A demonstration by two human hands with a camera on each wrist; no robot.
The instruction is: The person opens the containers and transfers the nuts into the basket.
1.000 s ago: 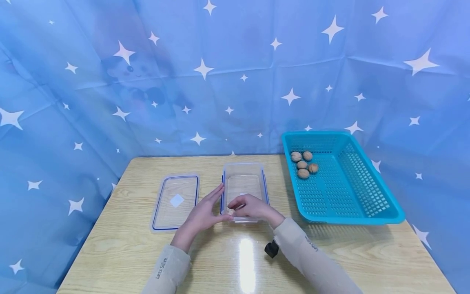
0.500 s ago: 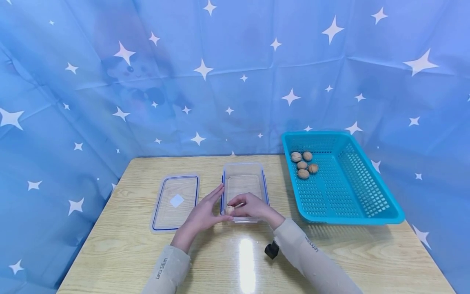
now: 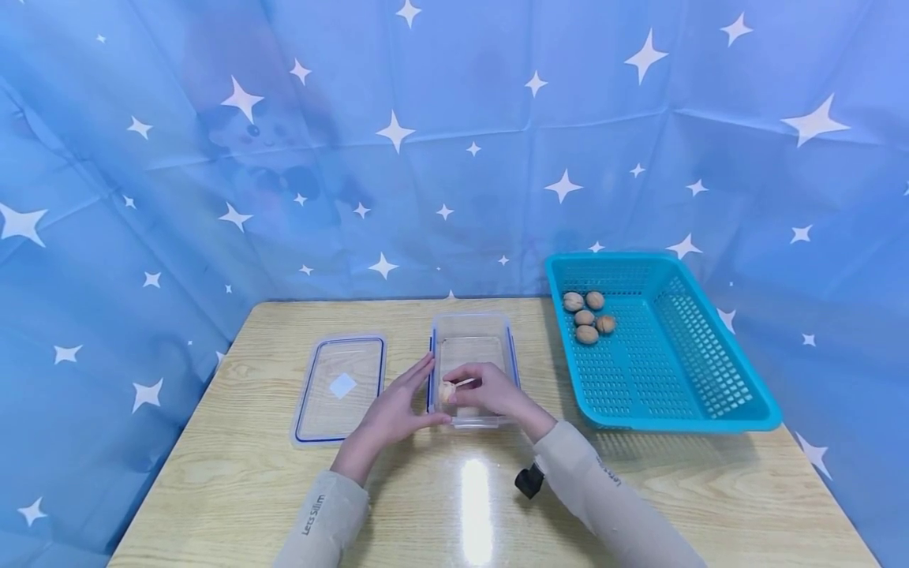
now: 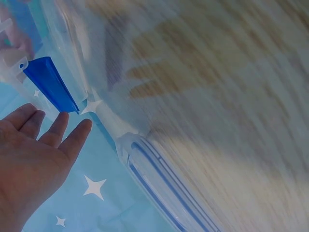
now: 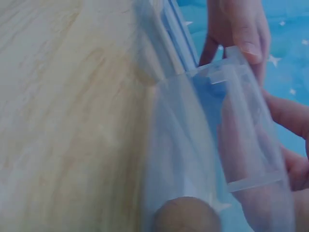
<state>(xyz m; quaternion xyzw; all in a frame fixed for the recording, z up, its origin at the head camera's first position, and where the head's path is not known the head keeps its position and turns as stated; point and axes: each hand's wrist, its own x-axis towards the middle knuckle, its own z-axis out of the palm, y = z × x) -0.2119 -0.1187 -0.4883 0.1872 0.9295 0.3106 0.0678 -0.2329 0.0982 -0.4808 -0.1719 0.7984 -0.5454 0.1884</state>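
Note:
A clear plastic container (image 3: 477, 327) with blue side edges stands mid-table. Inside its front left part, my right hand (image 3: 490, 390) pinches a small pale, roundish thing (image 3: 447, 392) between thumb and fingers; its kind is unclear. My left hand (image 3: 398, 410) spreads around the near left corner, thumb at the front edge and fingers along the left wall. In the left wrist view, the left hand (image 4: 38, 150) has straight, spread fingers near a blue clip (image 4: 50, 84). The right wrist view shows the right hand (image 5: 292, 130), partly behind the clear wall, and a brown round thing (image 5: 187, 215) low down.
Left of the container lies its clear lid (image 3: 339, 418) with a blue seal and white label. A turquoise basket (image 3: 660, 379) at the right holds several walnuts (image 3: 585, 318). The wooden table (image 3: 234, 473) meets a blue star-patterned curtain (image 3: 454, 158) behind.
My right hand has risen slightly away from the container's front edge, carrying the pale thing with it. The left hand, lid and basket stay put.

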